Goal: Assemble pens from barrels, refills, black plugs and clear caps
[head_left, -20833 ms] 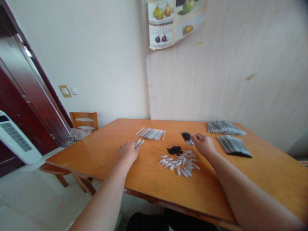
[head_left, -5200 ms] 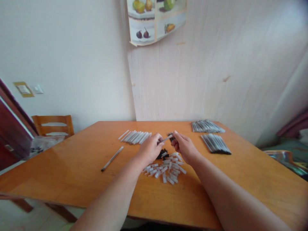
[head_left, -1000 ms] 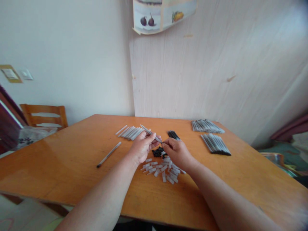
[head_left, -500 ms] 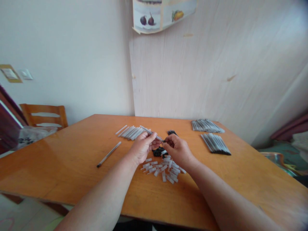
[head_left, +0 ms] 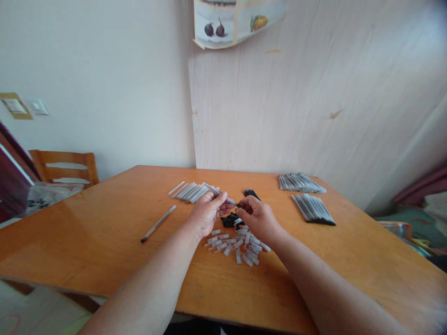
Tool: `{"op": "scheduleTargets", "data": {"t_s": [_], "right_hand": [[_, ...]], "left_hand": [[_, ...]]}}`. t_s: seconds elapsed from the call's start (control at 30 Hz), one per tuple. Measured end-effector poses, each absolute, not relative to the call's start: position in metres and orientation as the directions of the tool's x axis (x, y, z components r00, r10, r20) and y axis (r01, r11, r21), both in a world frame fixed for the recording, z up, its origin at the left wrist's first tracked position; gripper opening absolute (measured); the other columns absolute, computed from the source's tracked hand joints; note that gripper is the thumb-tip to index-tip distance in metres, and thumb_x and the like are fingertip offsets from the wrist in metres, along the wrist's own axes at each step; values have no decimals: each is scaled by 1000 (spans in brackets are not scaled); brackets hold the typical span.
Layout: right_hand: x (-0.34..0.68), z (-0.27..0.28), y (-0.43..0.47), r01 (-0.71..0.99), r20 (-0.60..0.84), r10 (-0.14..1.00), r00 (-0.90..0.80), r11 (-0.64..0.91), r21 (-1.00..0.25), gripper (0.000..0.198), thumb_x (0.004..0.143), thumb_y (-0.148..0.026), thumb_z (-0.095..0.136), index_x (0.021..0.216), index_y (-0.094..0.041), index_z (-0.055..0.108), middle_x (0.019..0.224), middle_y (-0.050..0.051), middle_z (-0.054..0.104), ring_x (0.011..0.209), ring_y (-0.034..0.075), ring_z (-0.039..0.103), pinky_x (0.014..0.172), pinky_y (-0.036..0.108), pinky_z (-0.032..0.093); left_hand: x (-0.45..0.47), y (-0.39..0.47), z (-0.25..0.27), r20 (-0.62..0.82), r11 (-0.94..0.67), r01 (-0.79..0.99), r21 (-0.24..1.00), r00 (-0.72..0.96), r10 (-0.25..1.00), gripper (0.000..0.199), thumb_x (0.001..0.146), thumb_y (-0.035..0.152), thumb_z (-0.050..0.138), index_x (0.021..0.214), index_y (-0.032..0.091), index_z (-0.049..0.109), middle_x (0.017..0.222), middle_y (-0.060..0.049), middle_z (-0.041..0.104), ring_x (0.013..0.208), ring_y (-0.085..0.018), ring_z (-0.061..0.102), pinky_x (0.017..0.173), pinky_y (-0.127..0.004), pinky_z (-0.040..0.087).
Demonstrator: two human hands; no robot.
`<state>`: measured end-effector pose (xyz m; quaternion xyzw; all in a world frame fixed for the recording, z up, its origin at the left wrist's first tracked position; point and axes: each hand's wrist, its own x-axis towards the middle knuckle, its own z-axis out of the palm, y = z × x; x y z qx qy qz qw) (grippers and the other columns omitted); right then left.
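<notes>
My left hand (head_left: 208, 211) is closed around a clear pen barrel (head_left: 212, 188), which slants down toward my right hand (head_left: 254, 215). The fingers of my right hand pinch a small dark piece (head_left: 238, 205) at the barrel's near end; its exact kind is mostly hidden by the fingertips. Below the hands lie a heap of small black parts (head_left: 228, 220) and many translucent pen caps (head_left: 244, 249). Behind my left hand is a row of clear barrels (head_left: 190, 192). Thin dark refills (head_left: 250, 192) lie behind my right hand.
One pen (head_left: 158, 224) with a dark end lies alone at left on the wooden table (head_left: 104, 251). Two groups of pens, a farther bundle (head_left: 301, 182) and a nearer row (head_left: 313, 208), lie at right. A chair (head_left: 66, 167) stands beyond the left edge.
Both hands stay almost in place, still together at the barrel's end. The right fingers have shifted very slightly around the dark piece.
</notes>
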<state>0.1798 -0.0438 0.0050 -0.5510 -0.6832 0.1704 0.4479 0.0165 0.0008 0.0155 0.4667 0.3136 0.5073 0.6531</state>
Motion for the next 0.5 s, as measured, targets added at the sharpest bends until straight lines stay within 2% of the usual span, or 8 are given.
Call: {"op": "scheduleTargets", "data": {"t_s": [0.1,0.23,0.37,0.5], "right_hand": [[180,4,-44,596,410,912,-11,335,-730,27,86,-42,54,89,-17,62,70,1,59,62,13,50,56,23,36],[181,6,-46,613,432,899,-66,378,-693,34,92,-41,42,78,-17,61,67,1,58,62,13,50,58,24,36],[180,5,-44,615,437,899,-18,354,-704,23,87,-39,53,86,-17,62,72,2,62,65,13,52,59,24,37],[181,4,-44,608,435,901,-15,353,-711,28,88,-42,52,88,-17,63,72,2,62,65,13,53,58,24,37]], "left_hand": [[17,1,16,66,50,-380,924,285,956,26,77,34,73,85,14,57,79,-8,71,70,-16,69,65,-26,54],[16,1,16,68,47,-373,927,289,955,27,77,34,73,85,14,57,79,-8,71,69,-16,69,65,-26,54],[16,1,16,55,49,-352,935,282,958,26,77,34,73,85,14,58,80,-9,71,70,-16,69,64,-25,54],[17,1,16,60,47,-352,935,287,956,23,79,32,71,85,14,57,80,-8,71,71,-16,69,63,-24,53]]}}
